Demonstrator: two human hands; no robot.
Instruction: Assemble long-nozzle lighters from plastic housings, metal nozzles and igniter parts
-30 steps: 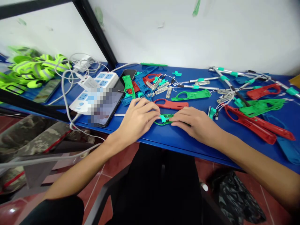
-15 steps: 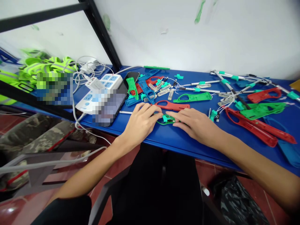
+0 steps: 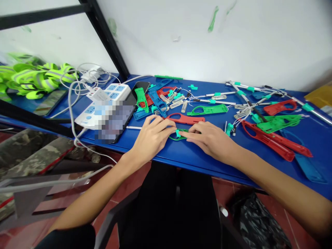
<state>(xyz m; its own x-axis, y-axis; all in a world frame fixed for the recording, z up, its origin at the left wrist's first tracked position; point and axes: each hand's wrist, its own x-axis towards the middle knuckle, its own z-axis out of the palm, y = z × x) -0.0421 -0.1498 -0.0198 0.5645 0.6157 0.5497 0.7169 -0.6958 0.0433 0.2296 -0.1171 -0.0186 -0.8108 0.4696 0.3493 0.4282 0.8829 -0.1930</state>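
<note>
A green lighter casing half [image 3: 175,139] lies on the blue table near its front edge, between my two hands. Inside it sits a small teal trigger piece [image 3: 177,133]. My left hand [image 3: 153,138] grips the casing's left end, thumb and fingers closed at the trigger. From the other side, my right hand [image 3: 211,140] presses its fingers onto the casing beside the trigger and covers the right part. A thin metal tube [image 3: 133,128] runs under my left hand. Just behind lies a red lighter casing half [image 3: 185,118].
Clear fuel tanks [image 3: 177,103], wires and coloured casing halves are piled behind. Metal lighter tubes [image 3: 245,95] and red casings [image 3: 269,140] lie right. A power strip [image 3: 90,116] and a phone [image 3: 116,122] stand left, near a black frame post [image 3: 109,41].
My right fingers have shifted left over the casing, closer to the teal trigger. My left hand keeps its grip. The camera view has swayed slightly.
</note>
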